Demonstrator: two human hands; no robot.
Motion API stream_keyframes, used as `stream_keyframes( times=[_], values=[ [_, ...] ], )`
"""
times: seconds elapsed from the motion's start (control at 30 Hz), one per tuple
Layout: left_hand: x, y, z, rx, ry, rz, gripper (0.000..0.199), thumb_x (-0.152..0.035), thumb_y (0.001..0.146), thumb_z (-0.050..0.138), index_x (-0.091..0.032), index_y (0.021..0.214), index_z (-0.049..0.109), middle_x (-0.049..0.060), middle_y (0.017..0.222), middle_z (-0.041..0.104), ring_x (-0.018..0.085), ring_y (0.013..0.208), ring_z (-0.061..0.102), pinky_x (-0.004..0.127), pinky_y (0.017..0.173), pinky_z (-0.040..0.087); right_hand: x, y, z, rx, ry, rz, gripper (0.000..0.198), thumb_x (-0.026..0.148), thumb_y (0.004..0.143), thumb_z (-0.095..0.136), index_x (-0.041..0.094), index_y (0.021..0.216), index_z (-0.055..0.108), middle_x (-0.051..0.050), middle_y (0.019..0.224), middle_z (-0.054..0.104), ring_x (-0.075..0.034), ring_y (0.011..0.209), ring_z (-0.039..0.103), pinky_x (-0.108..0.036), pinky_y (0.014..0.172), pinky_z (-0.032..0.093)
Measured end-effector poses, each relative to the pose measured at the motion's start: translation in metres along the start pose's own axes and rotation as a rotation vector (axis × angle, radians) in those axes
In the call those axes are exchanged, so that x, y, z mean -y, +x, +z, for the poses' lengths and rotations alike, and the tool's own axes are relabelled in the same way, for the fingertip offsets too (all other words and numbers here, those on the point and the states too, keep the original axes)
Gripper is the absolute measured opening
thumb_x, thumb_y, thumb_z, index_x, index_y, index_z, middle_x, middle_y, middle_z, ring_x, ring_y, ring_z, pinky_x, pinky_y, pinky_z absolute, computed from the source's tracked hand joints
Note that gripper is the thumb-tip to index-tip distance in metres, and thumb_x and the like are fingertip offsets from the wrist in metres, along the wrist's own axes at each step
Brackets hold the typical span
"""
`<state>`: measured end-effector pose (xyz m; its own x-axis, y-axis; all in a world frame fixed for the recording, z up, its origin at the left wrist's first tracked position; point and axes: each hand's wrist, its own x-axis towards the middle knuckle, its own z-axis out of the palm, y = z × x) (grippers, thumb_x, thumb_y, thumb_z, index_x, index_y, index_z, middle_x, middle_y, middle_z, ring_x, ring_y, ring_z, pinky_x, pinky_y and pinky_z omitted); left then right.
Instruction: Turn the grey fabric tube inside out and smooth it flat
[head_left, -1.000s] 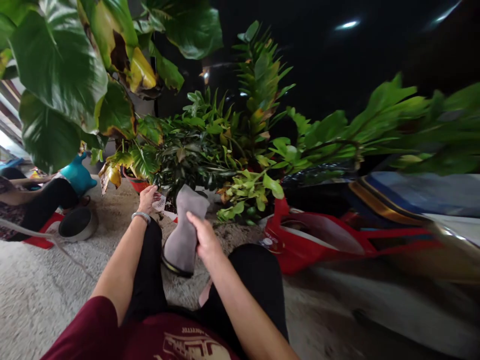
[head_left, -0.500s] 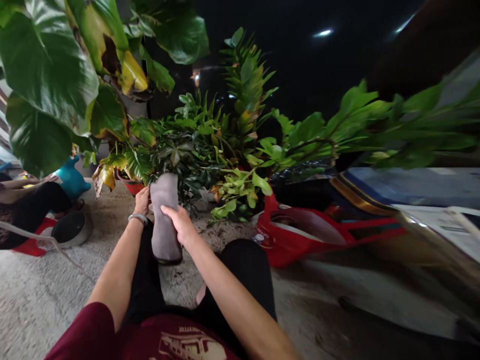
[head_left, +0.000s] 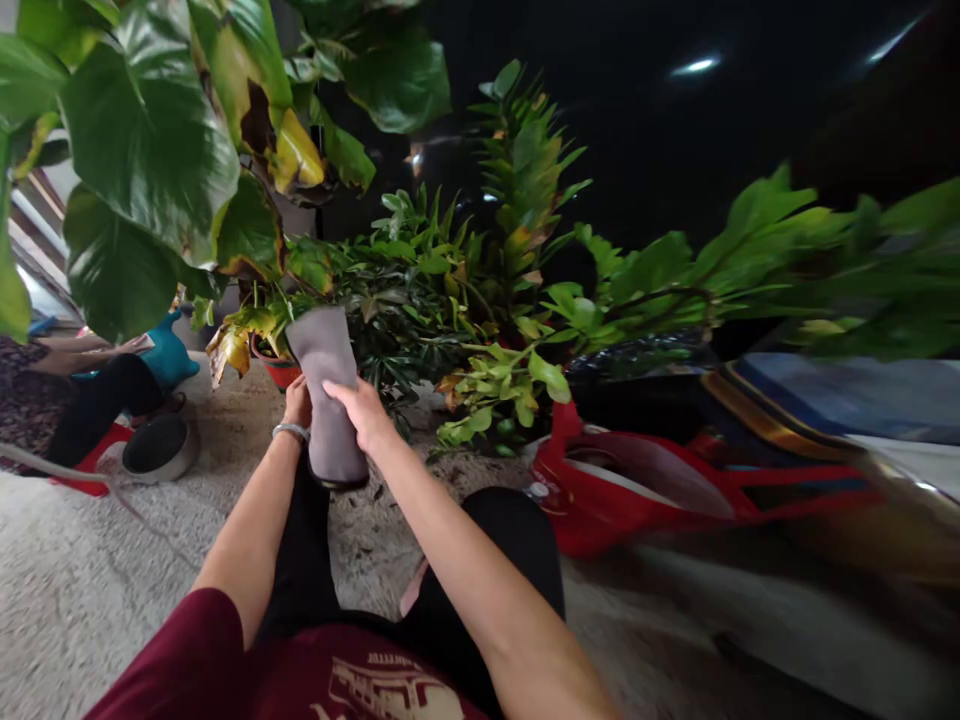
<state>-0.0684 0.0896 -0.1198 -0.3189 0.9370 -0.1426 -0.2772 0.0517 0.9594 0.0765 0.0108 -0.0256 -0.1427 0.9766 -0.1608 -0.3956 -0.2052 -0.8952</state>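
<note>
A long grey pad (head_left: 328, 365), shaped like a shoe sole with a dark lower edge, is held up in front of my knees. My right hand (head_left: 363, 412) grips its right side, thumb lying across the front and fingers hidden behind. At the left edge, my left hand (head_left: 298, 403) is closed against the pad, its fingertips partly out of sight; a bracelet (head_left: 291, 432) circles that wrist. The pad's top leans left, in front of dark green leaves (head_left: 386, 330). Just behind my left hand sits a small red pot (head_left: 282, 372).
Large-leaved plants (head_left: 150, 140) hang at upper left. A red bag (head_left: 622, 500) stands open right of my knee. At left, a seated person (head_left: 97, 400) is beside a round dark bowl (head_left: 159, 448); a cable (head_left: 127, 500) crosses the rough floor (head_left: 90, 600).
The pad has been raised slightly and its top tilted further left, both hands staying on it. My view has turned a little left, so the surroundings appear shifted right.
</note>
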Motion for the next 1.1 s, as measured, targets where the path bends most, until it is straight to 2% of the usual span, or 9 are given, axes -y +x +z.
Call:
stream_keyframes(
  times=[0.13,0.23,0.33,0.43,0.57,0.73,0.83,0.97,1.1],
  values=[
    [0.003,0.005,0.002,-0.078,-0.048,-0.034,0.018,-0.028,0.072,0.075,-0.017,0.075,0.061,-0.003,0.062,0.059,0.012,0.059,0.057,0.024,0.059,0.046,-0.043,-0.048,-0.037,-0.058,-0.045,0.205,0.028,0.037,0.056,0.084,0.023,0.078,0.074,-0.004,0.070,0.075,-0.025,0.066,0.068,-0.036,0.063,0.053],
    [0.004,0.009,0.000,-0.085,-0.046,-0.087,0.027,-0.032,0.067,0.080,-0.018,0.079,0.060,-0.003,0.062,0.059,0.015,0.058,0.061,0.026,0.057,0.047,-0.032,-0.081,-0.056,0.033,-0.056,0.238,0.032,0.038,0.055,0.086,0.021,0.080,0.075,-0.003,0.071,0.075,-0.024,0.064,0.068,-0.035,0.062,0.052],
    [0.005,0.007,0.000,-0.066,-0.022,-0.043,0.026,-0.032,0.067,0.079,-0.017,0.077,0.061,-0.003,0.062,0.058,0.013,0.057,0.059,0.025,0.056,0.045,0.006,-0.074,-0.059,0.050,-0.055,0.090,0.039,0.041,0.057,0.086,0.020,0.088,0.074,-0.003,0.077,0.077,-0.023,0.067,0.069,-0.033,0.065,0.053],
    [0.005,0.004,0.001,-0.020,0.008,-0.009,0.022,-0.032,0.069,0.077,-0.016,0.077,0.063,-0.001,0.064,0.060,0.013,0.059,0.058,0.024,0.056,0.045,0.031,-0.037,-0.050,0.044,-0.017,-0.049,0.040,0.041,0.057,0.085,0.021,0.090,0.074,-0.002,0.081,0.077,-0.022,0.072,0.069,-0.032,0.069,0.054],
    [0.002,0.005,0.002,-0.046,0.051,-0.007,0.019,-0.030,0.068,0.075,-0.016,0.074,0.064,-0.001,0.064,0.062,0.012,0.059,0.057,0.023,0.057,0.046,0.019,-0.013,-0.042,0.056,-0.033,0.097,0.032,0.038,0.054,0.083,0.021,0.078,0.072,0.000,0.065,0.072,-0.020,0.059,0.064,-0.032,0.059,0.051],
    [0.000,0.010,-0.001,-0.070,0.055,-0.046,0.023,-0.030,0.067,0.077,-0.016,0.080,0.064,0.000,0.064,0.063,0.014,0.060,0.061,0.024,0.056,0.047,0.018,-0.065,-0.061,0.144,-0.083,0.180,0.027,0.036,0.060,0.084,0.022,0.082,0.076,-0.002,0.070,0.076,-0.021,0.061,0.065,-0.033,0.058,0.053],
    [0.002,0.009,-0.001,-0.049,0.046,-0.029,0.028,-0.032,0.067,0.080,-0.016,0.081,0.063,0.000,0.064,0.063,0.014,0.060,0.062,0.024,0.056,0.048,0.051,-0.078,-0.076,-0.002,0.003,-0.009,0.037,0.039,0.059,0.086,0.020,0.089,0.075,-0.004,0.078,0.078,-0.023,0.067,0.070,-0.034,0.064,0.057],
    [0.006,0.005,0.000,-0.012,0.049,-0.005,0.032,-0.035,0.066,0.083,-0.016,0.081,0.062,0.000,0.065,0.063,0.015,0.060,0.063,0.024,0.056,0.049,0.074,-0.045,-0.083,-0.290,0.160,-0.323,0.038,0.040,0.059,0.085,0.021,0.089,0.072,-0.003,0.082,0.078,-0.024,0.078,0.073,-0.035,0.071,0.059],
    [0.009,0.007,0.000,-0.031,0.055,0.029,0.028,-0.033,0.070,0.080,-0.015,0.082,0.063,-0.002,0.064,0.060,0.013,0.059,0.062,0.023,0.055,0.048,0.028,-0.038,-0.076,-0.289,0.225,-0.022,0.031,0.039,0.055,0.082,0.020,0.074,0.070,-0.001,0.059,0.070,-0.022,0.057,0.067,-0.034,0.057,0.057]
  ],
)
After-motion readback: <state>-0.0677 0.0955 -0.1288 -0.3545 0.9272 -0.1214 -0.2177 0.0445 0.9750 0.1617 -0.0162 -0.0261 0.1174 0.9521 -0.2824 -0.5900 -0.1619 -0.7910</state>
